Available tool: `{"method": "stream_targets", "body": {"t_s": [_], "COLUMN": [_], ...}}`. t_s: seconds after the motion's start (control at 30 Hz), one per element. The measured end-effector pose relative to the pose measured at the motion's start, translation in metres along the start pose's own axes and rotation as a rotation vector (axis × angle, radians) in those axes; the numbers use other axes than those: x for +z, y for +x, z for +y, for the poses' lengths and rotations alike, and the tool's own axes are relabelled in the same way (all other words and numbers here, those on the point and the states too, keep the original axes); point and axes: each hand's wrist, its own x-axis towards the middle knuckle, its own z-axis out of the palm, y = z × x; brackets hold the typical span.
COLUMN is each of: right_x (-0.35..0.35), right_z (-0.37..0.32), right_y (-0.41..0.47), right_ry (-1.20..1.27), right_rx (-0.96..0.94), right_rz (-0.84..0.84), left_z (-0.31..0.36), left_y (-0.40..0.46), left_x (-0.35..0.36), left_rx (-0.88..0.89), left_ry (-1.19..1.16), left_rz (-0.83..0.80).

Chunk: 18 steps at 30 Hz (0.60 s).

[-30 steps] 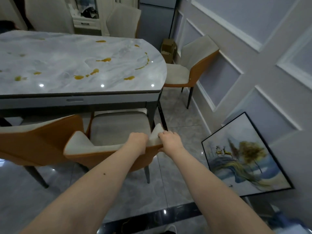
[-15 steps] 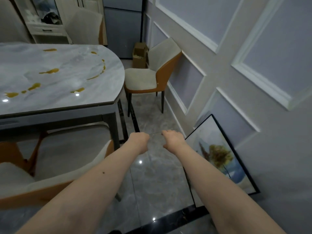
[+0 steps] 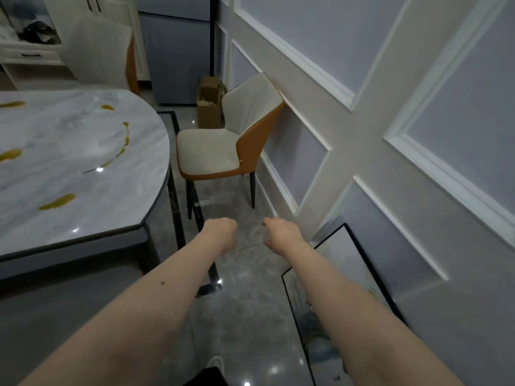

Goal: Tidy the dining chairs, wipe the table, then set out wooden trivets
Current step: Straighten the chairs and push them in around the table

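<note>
An orange-backed dining chair (image 3: 211, 151) with a cream seat stands against the wall, apart from the table's rounded end. The marble table (image 3: 69, 151) fills the left, with several yellow spill marks (image 3: 57, 202) on its top. My left hand (image 3: 220, 231) and my right hand (image 3: 281, 231) reach forward over the floor, short of the chair. Both have loosely curled fingers and hold nothing. No trivet or cloth is in view.
A second chair (image 3: 100, 51) stands at the table's far side. A cardboard box (image 3: 210, 104) sits behind the near chair by a grey cabinet (image 3: 178, 51). A framed picture (image 3: 334, 274) leans on the panelled wall at my right. A narrow floor strip runs between table and wall.
My hands let go of the chair back they gripped at the table's front. The view has swung right, bringing the chair by the wall closer.
</note>
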Motion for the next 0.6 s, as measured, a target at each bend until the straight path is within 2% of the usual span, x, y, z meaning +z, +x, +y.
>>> {"method": "stream_targets", "body": {"t_s": [0.27, 0.6], "right_x": [-0.038, -0.079], "right_z": [0.054, 0.136], "right_y": [0.111, 0.277], "right_ry": [0.021, 0.106], "right_rx": [0.055, 0.029], "right_rz": [-0.004, 0.069], "left_z": [-0.009, 0.004], "left_y": [0.121, 0.29], "left_x": [-0.06, -0.131], "left_rx": [0.038, 0.026], "left_ry": [-0.088, -0.043], "left_rz": [0.009, 0.017]}}
